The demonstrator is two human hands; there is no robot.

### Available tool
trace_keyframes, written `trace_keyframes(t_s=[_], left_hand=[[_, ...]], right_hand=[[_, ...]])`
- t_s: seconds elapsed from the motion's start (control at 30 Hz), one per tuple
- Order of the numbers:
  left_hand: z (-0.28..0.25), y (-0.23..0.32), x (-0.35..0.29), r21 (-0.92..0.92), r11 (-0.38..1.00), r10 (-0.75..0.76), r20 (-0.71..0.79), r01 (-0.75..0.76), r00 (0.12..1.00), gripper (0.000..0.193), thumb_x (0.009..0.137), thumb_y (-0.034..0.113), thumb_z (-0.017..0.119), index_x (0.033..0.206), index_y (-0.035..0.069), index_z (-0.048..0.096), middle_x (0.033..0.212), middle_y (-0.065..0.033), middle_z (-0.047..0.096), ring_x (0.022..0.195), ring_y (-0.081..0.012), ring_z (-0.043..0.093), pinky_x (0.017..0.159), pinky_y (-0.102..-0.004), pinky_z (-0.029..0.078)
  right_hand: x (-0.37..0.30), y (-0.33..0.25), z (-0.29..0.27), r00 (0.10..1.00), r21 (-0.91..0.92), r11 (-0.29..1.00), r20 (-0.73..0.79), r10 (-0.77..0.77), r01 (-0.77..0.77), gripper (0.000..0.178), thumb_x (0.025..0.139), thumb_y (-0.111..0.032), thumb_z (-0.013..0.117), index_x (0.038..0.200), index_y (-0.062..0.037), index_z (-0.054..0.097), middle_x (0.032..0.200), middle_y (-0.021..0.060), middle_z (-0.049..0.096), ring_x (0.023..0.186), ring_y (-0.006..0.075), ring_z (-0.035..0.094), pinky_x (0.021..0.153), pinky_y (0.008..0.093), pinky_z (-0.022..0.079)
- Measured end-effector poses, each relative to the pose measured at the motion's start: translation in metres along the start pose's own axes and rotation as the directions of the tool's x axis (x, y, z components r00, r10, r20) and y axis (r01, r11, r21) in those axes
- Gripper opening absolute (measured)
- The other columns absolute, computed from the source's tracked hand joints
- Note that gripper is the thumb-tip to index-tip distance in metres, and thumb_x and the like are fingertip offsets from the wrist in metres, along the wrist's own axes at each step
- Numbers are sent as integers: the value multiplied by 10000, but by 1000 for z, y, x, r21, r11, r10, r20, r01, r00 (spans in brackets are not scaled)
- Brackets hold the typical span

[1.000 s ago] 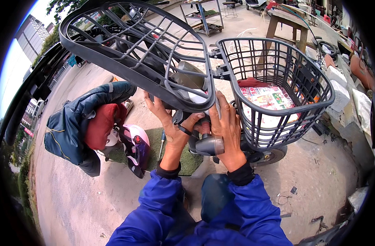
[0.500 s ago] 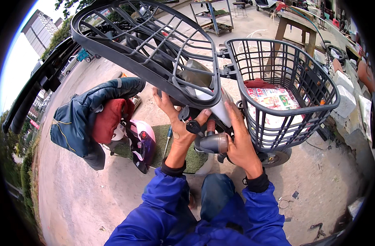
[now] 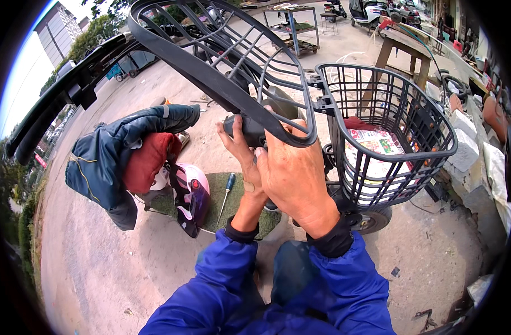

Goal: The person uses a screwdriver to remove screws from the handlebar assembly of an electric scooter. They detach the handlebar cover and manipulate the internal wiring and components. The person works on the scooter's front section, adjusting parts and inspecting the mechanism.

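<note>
My left hand [image 3: 245, 162] and right hand [image 3: 294, 178] close their fingers around the dark handlebar grip [image 3: 245, 129], under the raised basket lid [image 3: 222, 61] beside the black wire basket [image 3: 389, 139]. I judge I'm fitting it; next needs firm twisting.

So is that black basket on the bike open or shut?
Open. The basket's lid is swung up above both hands, and the papers inside show through the uncovered top.
</note>
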State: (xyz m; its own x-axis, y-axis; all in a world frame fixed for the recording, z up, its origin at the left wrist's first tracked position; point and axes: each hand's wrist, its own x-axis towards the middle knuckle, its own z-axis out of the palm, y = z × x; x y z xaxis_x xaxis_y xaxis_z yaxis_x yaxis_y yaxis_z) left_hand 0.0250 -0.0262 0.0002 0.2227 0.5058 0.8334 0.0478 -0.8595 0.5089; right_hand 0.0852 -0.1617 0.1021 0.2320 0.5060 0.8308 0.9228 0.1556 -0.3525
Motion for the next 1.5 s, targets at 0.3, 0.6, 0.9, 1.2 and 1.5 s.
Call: trace_keyframes(t_s=[0.3,0.6,0.9,1.2,1.5], left_hand=[[3,17,0,-129,990,-72,-71,63,995,815,1034,225,653,1708,63,223,1756,-293,-66,1651,-436,21,1268,-541,281],[-2,21,-3,-240,965,-98,38,105,994,1339,737,229,1005,1718,67,108,1733,-291,-127,1627,-407,132,1238,-546,362],[-8,24,2,-173,982,-70,50,78,996,1309,791,332,985,1724,31,119,1767,-289,11,1659,-376,31,1320,-490,114],[-1,9,0,-310,941,-135,34,139,990,1350,735,323,1014,1717,26,136,1743,-281,73,1614,-396,147,1308,-504,158],[-3,10,-3,-173,975,-137,39,142,990,1383,728,385,1015,1717,12,123,1756,-325,5,1648,-442,-12,1315,-558,43]], right_hand=[[16,4,5,1000,-54,998,15,-26,27,393,869,-60,688,1251,29,666,989,189,612,1006,365,597,857,502,488],[-37,53,-11,970,348,909,2,245,-230,550,1038,-50,562,1567,56,456,1475,310,580,1293,424,599,1128,520,444],[-58,63,-8,857,677,540,298,421,-500,608,1143,-319,491,1630,33,403,1636,235,444,1381,293,448,1161,389,348],[-110,62,-6,827,224,801,246,505,-556,737,1006,-28,646,1650,65,301,1622,361,408,1512,510,407,1269,507,311],[-113,57,4,785,-35,805,203,585,-592,698,967,-63,735,1573,85,421,1532,319,531,1410,495,526,1172,505,447]])
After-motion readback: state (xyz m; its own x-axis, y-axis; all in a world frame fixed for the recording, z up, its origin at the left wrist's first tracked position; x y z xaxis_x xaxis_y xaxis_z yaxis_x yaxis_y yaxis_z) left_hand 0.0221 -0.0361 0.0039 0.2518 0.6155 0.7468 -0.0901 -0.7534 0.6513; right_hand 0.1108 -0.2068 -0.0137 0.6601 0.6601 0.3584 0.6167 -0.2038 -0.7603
